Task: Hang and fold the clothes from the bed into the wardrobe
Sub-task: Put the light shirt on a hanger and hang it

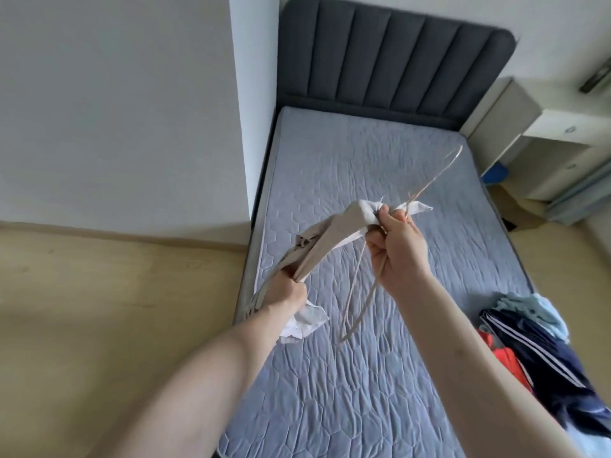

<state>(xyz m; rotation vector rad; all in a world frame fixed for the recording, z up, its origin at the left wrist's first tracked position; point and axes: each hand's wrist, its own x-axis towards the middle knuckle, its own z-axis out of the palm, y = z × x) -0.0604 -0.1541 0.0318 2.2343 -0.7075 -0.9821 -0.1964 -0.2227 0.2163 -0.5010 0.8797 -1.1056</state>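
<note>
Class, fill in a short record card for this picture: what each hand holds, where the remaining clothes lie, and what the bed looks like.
left hand: grips the lower end of the beige garment
right hand: holds the garment's other end and the wire hanger
hanger: thin, light-coloured, held above the mattress
remaining clothes: pile at the mattress's right edge, navy, red and pale blue pieces
bed: grey quilted mattress, dark padded headboard

A white cabinet point(558, 140) stands beside the padded headboard point(390, 57).
</note>
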